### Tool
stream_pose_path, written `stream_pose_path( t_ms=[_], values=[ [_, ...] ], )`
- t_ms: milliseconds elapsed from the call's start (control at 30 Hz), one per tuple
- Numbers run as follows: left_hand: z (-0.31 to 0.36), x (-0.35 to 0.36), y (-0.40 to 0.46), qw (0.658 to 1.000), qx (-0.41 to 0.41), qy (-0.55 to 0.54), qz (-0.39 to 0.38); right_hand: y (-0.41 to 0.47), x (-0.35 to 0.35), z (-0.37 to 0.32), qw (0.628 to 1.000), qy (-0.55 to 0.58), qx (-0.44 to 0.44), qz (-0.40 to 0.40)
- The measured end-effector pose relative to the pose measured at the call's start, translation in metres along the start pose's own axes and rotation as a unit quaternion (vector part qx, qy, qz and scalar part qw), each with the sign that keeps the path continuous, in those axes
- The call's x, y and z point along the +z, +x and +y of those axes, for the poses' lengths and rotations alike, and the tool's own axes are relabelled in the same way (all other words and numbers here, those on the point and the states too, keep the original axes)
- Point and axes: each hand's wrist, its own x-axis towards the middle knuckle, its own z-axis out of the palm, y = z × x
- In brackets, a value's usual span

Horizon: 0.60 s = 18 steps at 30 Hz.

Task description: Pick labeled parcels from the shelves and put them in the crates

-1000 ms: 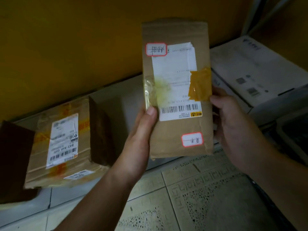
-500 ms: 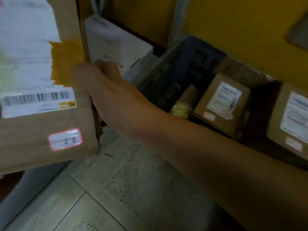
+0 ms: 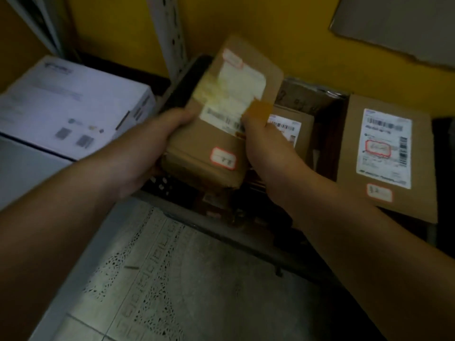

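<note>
A flat brown cardboard parcel with a white shipping label, yellow tape and two red-edged stickers is held tilted over a dark crate. My left hand grips its left edge. My right hand grips its right edge, thumb on the label. Below and behind it in the crate lies another labeled brown parcel. The crate's inside is largely hidden by the parcel and my arms.
A large white box sits on the left. A brown parcel with a big white label leans at the right. A perforated metal shelf post rises against the yellow wall. Patterned floor tiles lie below.
My view swung right from the shelf to the crate. The parcel has travelled with both hands from in front of the wall to above the crate and now tilts backward.
</note>
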Motion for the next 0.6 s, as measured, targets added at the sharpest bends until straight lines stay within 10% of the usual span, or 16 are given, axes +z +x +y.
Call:
stream_pose_path(
  t_ms=[600],
  values=[
    [-0.020,0.016,0.053,0.995,-0.080,0.023,0.047,0.033,0.012,0.024,0.963,-0.254,-0.090,0.004]
  ],
)
